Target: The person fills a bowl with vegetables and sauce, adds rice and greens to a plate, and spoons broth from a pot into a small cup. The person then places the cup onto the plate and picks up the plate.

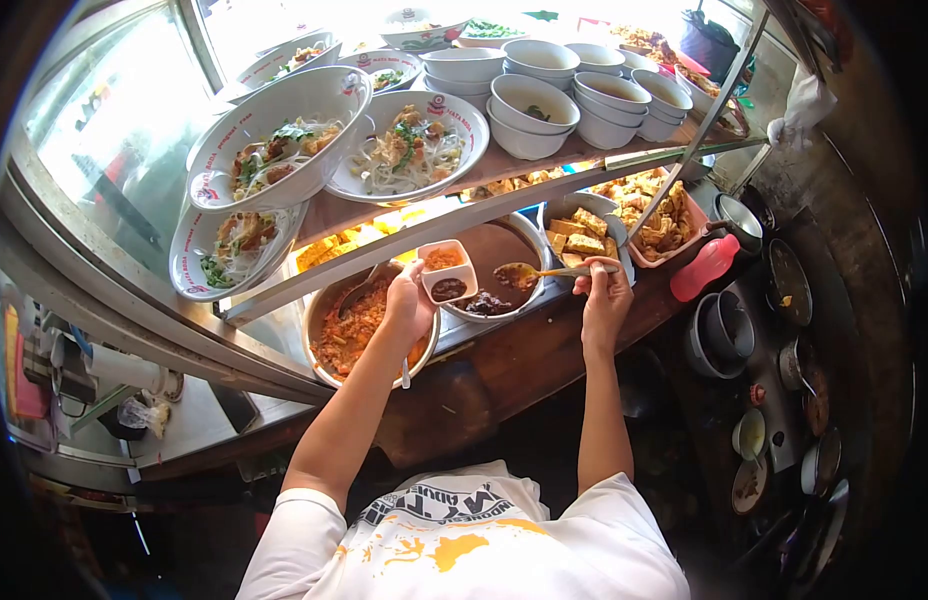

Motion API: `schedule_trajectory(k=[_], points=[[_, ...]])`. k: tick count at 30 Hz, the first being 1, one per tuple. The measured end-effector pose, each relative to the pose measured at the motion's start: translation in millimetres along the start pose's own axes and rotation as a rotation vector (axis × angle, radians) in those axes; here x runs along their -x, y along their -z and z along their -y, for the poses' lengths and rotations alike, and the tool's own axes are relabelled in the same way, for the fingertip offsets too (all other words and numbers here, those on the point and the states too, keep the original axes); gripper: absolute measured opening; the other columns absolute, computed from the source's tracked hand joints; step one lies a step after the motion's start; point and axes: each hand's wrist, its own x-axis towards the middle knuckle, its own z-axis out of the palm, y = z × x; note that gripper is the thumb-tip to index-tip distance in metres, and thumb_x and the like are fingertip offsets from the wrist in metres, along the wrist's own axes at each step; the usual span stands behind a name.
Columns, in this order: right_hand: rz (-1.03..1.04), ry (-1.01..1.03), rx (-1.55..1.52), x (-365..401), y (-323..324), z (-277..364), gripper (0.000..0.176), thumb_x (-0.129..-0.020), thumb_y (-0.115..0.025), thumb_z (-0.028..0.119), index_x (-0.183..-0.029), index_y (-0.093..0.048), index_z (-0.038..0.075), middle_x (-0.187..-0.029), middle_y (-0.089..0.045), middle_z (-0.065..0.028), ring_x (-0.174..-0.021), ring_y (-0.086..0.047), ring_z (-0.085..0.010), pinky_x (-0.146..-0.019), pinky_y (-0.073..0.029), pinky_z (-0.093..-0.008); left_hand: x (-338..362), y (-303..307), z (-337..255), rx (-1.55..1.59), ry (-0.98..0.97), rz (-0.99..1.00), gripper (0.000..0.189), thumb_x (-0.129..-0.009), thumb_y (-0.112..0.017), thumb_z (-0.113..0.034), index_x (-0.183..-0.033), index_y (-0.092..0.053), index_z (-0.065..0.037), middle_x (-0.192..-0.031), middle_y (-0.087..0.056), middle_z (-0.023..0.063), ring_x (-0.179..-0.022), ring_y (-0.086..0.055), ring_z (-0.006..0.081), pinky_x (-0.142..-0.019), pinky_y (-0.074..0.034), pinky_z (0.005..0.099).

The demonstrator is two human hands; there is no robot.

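Note:
My left hand (411, 306) is closed on a small white two-part sauce dish (469, 270). One part holds orange-red chili paste, the other a dark sauce. Below that hand is a metal pot of orange-red sambal (362, 330) with a spoon resting in it. My right hand (606, 305) grips the handle of a spoon (564, 272), whose bowl carries some brown sauce. It hovers above a pot of dark brown sauce (494, 235), just right of the dish. Dark chunky paste lies at that pot's near side.
Bowls of noodles (414, 145) and stacked white bowls (534, 105) crowd the shelf above. A tray of tofu pieces (584, 235) and a pink tub of fried food (649, 210) lie beyond my right hand. A pink bottle (706, 268) stands at right, near pans.

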Motion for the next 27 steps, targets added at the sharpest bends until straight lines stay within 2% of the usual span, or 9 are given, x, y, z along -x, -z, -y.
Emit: schedule_trajectory(k=[2, 5, 9, 13, 18, 21, 25, 26, 27], points=[[0.026, -0.014, -0.044, 2.9, -10.0, 16.2, 0.012, -0.093, -0.049, 0.007, -0.089, -0.059, 0.001, -0.078, -0.062, -0.0039, -0.060, -0.055, -0.0066, -0.058, -0.048, -0.0215, -0.3, -4.7, 3.6, 0.026, 0.030, 0.000, 0.034, -0.098, -0.034, -0.018, -0.124, -0.042, 0.002, -0.121, -0.053, 0.0171, -0.111, -0.054, 0.0313, -0.098, -0.043, 0.0452], [0.100, -0.002, -0.092, 15.4, -31.4, 34.2, 0.012, -0.093, -0.049, 0.006, -0.091, -0.059, 0.000, -0.081, -0.064, -0.0070, -0.062, -0.058, -0.0079, -0.058, -0.052, -0.0226, 7.9, -19.1, 7.9, 0.013, 0.070, -0.006, 0.039, -0.098, -0.033, -0.019, -0.129, -0.037, 0.004, -0.126, -0.051, 0.0205, -0.116, -0.051, 0.0332, -0.103, -0.038, 0.0471], [0.254, 0.061, -0.040, 24.7, -38.1, 27.2, 0.010, -0.094, -0.050, 0.004, -0.094, -0.059, -0.001, -0.084, -0.065, -0.0075, -0.065, -0.059, -0.0078, -0.061, -0.052, -0.0227, 0.9, -18.5, 16.3, 0.040, 0.070, 0.096, 0.039, -0.098, -0.034, -0.019, -0.129, -0.038, 0.004, -0.127, -0.051, 0.0213, -0.117, -0.051, 0.0338, -0.103, -0.039, 0.0468], [0.217, 0.062, -0.039, 23.9, -37.1, 31.6, 0.010, -0.094, -0.050, 0.004, -0.094, -0.059, -0.001, -0.084, -0.065, -0.0070, -0.067, -0.060, -0.0078, -0.061, -0.053, -0.0230, 8.3, -25.5, 11.3, 0.027, 0.074, 0.087, 0.039, -0.097, -0.036, -0.019, -0.129, -0.039, 0.005, -0.126, -0.051, 0.0215, -0.116, -0.052, 0.0334, -0.102, -0.039, 0.0461], [0.018, 0.000, -0.063, 16.8, -26.9, 41.1, 0.011, -0.094, -0.050, 0.007, -0.094, -0.059, 0.002, -0.084, -0.064, -0.0066, -0.067, -0.059, -0.0081, -0.063, -0.052, -0.0226, 9.3, -19.9, 5.0, 0.055, 0.071, 0.016, 0.038, -0.098, -0.035, -0.018, -0.127, -0.040, 0.004, -0.122, -0.053, 0.0201, -0.113, -0.053, 0.0322, -0.100, -0.041, 0.0447], [-0.041, 0.070, -0.022, 19.7, -22.2, 47.5, 0.012, -0.095, -0.049, 0.007, -0.093, -0.059, 0.001, -0.084, -0.064, -0.0065, -0.067, -0.059, -0.0082, -0.063, -0.052, -0.0229, 14.6, -12.3, -3.5, 0.059, 0.038, 0.038, 0.037, -0.098, -0.033, -0.019, -0.126, -0.042, 0.003, -0.123, -0.053, 0.0186, -0.114, -0.053, 0.0309, -0.101, -0.041, 0.0441], [0.196, 0.279, 0.309, 43.3, -18.9, 15.4, 0.010, -0.094, -0.051, 0.005, -0.094, -0.060, 0.001, -0.084, -0.063, -0.0058, -0.069, -0.061, -0.0086, -0.059, -0.051, -0.0247, 44.3, -9.2, -27.4, 0.055, 0.006, 0.076, 0.039, -0.099, -0.031, -0.020, -0.127, -0.041, 0.004, -0.124, -0.053, 0.0186, -0.115, -0.053, 0.0307, -0.101, -0.041, 0.0450], [0.264, 0.241, 0.363, 51.5, -21.5, 15.0, 0.008, -0.091, -0.053, 0.002, -0.092, -0.061, 0.001, -0.085, -0.064, -0.0088, -0.073, -0.063, -0.0159, -0.064, -0.052, -0.0292, 53.6, -8.9, -33.2, 0.061, 0.006, 0.086, 0.039, -0.099, -0.030, -0.020, -0.128, -0.041, 0.003, -0.124, -0.053, 0.0187, -0.115, -0.053, 0.0306, -0.100, -0.041, 0.0454], [0.306, 0.331, 0.438, 57.2, -22.7, 9.1, 0.008, -0.090, -0.054, 0.002, -0.093, -0.061, 0.001, -0.085, -0.064, -0.0092, -0.074, -0.063, -0.0187, -0.065, -0.051, -0.0293, 59.9, -5.4, -37.0, 0.067, 0.009, 0.097, 0.039, -0.099, -0.030, -0.020, -0.128, -0.041, 0.003, -0.124, -0.053, 0.0188, -0.115, -0.053, 0.0305, -0.100, -0.041, 0.0458]])
